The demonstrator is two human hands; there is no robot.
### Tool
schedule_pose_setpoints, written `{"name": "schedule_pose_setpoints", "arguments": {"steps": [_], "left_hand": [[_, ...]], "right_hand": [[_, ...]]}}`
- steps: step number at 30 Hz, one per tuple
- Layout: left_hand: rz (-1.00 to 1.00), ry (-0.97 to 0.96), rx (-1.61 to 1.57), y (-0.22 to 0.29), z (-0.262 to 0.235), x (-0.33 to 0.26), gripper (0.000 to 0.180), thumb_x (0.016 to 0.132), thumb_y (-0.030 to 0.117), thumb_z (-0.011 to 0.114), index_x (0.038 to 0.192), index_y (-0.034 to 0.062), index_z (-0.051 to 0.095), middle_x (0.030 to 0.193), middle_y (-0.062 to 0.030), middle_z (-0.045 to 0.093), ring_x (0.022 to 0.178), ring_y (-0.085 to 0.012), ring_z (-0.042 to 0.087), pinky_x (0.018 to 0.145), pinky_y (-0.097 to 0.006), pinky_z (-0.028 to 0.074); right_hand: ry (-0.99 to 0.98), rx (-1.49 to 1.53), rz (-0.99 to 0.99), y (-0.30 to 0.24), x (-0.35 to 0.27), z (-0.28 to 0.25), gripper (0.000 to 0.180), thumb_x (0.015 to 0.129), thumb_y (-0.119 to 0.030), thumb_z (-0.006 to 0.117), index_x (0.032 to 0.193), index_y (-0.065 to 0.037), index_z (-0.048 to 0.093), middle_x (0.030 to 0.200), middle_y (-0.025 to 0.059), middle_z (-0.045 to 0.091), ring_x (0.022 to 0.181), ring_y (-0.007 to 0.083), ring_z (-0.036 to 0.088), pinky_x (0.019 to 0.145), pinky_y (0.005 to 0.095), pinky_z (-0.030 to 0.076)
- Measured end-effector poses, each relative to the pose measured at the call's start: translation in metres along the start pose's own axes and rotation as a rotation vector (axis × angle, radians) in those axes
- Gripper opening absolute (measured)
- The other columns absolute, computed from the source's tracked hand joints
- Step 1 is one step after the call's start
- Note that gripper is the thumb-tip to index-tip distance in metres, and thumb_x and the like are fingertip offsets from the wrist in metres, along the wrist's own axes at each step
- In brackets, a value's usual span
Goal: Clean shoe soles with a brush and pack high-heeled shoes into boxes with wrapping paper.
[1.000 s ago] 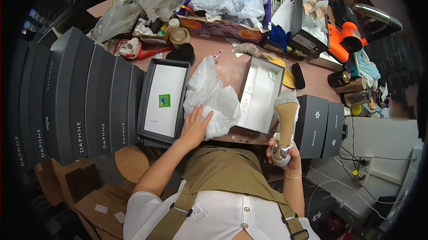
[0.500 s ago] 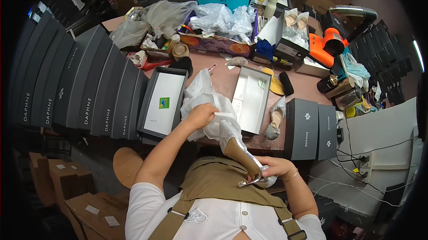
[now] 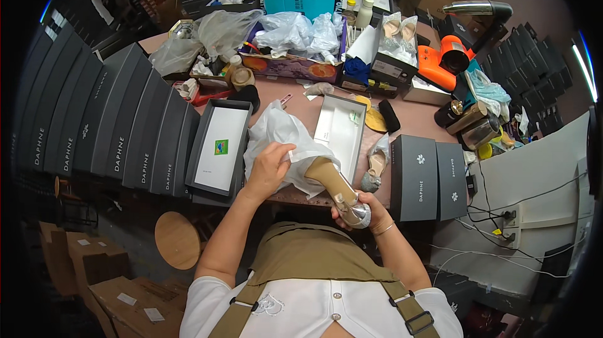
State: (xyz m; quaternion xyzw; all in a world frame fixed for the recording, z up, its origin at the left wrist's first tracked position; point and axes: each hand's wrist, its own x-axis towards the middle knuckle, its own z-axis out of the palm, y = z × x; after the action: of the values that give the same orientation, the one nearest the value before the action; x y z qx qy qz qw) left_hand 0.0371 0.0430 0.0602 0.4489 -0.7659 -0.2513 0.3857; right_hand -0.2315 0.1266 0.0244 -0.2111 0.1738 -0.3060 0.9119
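A silver shoe (image 3: 324, 174) with a tan insole lies slantwise over the table's near edge. My right hand (image 3: 378, 213) is wrapped around its rounded silver end, fingers underneath. The other end of the shoe runs into a white tissue wrap (image 3: 274, 129), which hides it. With closed fingers my left hand (image 3: 269, 169) pinches the edge of this wrap, just left of the shoe. An open grey shoebox (image 3: 342, 129) with a white inside sits behind the shoe. Right of that box rests another shoe (image 3: 377, 161), partly in clear wrapping and glittery at its near end.
A white-lined tray-like box part (image 3: 220, 143) with a green sticker lies at left, beside a row of grey shoeboxes (image 3: 123, 125). Two grey boxes (image 3: 416, 178) stand at right. Farther back are a purple carton (image 3: 292, 66) of plastic bags and an orange heat gun (image 3: 440, 65).
My right hand has moved the shoe's silver end forward, away from my body, and turned it. The wrap now lies farther back, baring more insole. My left hand has shifted slightly left.
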Motion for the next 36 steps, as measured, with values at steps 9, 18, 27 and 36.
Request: {"name": "schedule_pose_setpoints", "arguments": {"steps": [9, 18, 27, 36], "left_hand": [[0.077, -0.107, -0.229, 0.015, -0.022, 0.030, 0.034, 0.069, -0.002, 0.063, 0.102, 0.0007, 0.066, 0.083, -0.0130, 0.059, 0.070, -0.0271, 0.059, 0.062, -0.032, 0.047], [0.716, -0.104, -0.313, 0.063, -0.016, 0.041, 0.043, 0.061, 0.005, 0.069, 0.104, 0.0010, 0.067, 0.073, -0.0040, 0.055, 0.056, -0.0190, 0.053, 0.049, -0.031, 0.040], [0.478, -0.261, -0.333, 0.072, 0.051, -0.003, 0.042, 0.068, 0.014, 0.071, 0.106, -0.0028, 0.065, 0.076, -0.0094, 0.060, 0.062, -0.0239, 0.060, 0.054, -0.032, 0.048], [0.309, -0.649, -0.025, 0.063, 0.065, 0.003, 0.046, 0.077, 0.022, 0.071, 0.115, 0.0002, 0.060, 0.091, -0.0134, 0.063, 0.080, -0.0280, 0.064, 0.070, -0.031, 0.052]], "right_hand": [[-0.058, -0.097, -0.128, -0.001, 0.048, 0.012, 0.076, 0.070, -0.039, 0.073, 0.127, 0.000, 0.042, 0.107, 0.0171, 0.059, 0.083, 0.0252, 0.062, 0.059, 0.0313, 0.053], [0.413, 0.091, -0.637, 0.003, 0.113, 0.062, 0.042, 0.091, -0.023, 0.054, 0.128, -0.004, 0.047, 0.119, 0.0091, 0.055, 0.108, 0.0193, 0.054, 0.092, 0.0324, 0.045], [0.455, -0.395, -0.596, -0.036, 0.078, 0.001, 0.036, 0.093, -0.021, 0.051, 0.125, -0.004, 0.050, 0.117, 0.0131, 0.055, 0.108, 0.0234, 0.053, 0.094, 0.0339, 0.043], [0.656, -1.587, -0.651, -0.058, 0.083, -0.020, 0.035, 0.093, -0.020, 0.050, 0.123, -0.003, 0.051, 0.117, 0.0171, 0.054, 0.110, 0.0277, 0.052, 0.096, 0.0352, 0.041]]}}
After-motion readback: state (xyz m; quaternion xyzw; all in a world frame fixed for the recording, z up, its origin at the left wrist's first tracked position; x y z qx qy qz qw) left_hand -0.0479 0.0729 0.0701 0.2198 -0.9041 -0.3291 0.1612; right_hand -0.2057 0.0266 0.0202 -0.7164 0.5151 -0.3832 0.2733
